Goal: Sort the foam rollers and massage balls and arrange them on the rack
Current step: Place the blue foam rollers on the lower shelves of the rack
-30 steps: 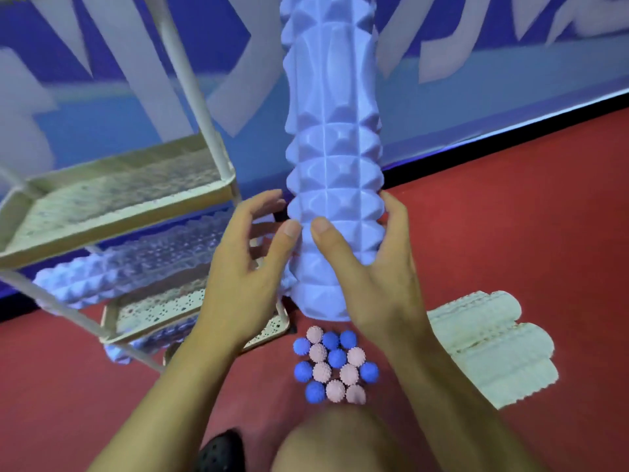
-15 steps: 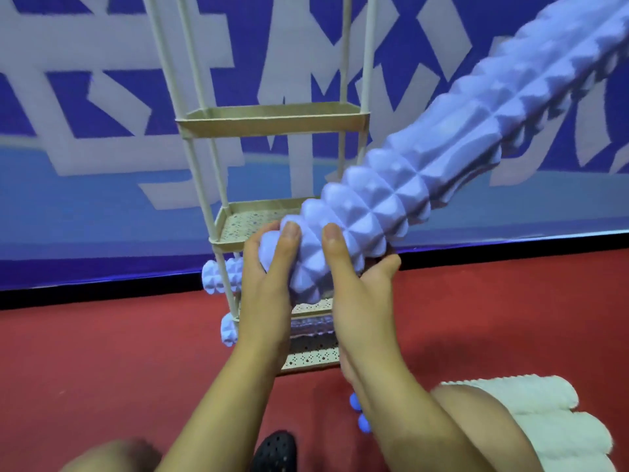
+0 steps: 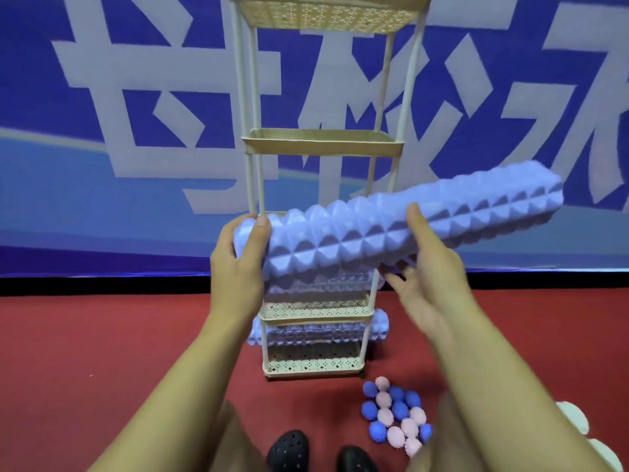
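Note:
I hold a long lavender foam roller (image 3: pixel 374 226) with pyramid bumps nearly level in front of the cream tiered rack (image 3: pixel 323 144), its right end a little higher. My left hand (image 3: pixel 238 264) grips the roller's left end. My right hand (image 3: pixel 425 267) holds its middle, thumb on top and fingers underneath. A second lavender roller (image 3: pixel 326 284) lies on a lower shelf, partly hidden behind the held one. A third lavender roller (image 3: pixel 316 333) lies on the shelf below, its ends sticking out. Blue and pink spiky massage balls (image 3: pixel 394 413) sit clustered on the red floor.
White foam rollers (image 3: pixel 575 417) lie on the floor at the lower right edge. My black shoes (image 3: pixel 289 447) are just before the rack. A blue banner wall (image 3: pixel 136 131) stands close behind the rack. The rack's upper shelves hold nothing that I can see.
The roller has swung from upright, then steeply slanted, to nearly level. My right hand has slid from its near end to the middle. My view has pulled back and centred on the rack.

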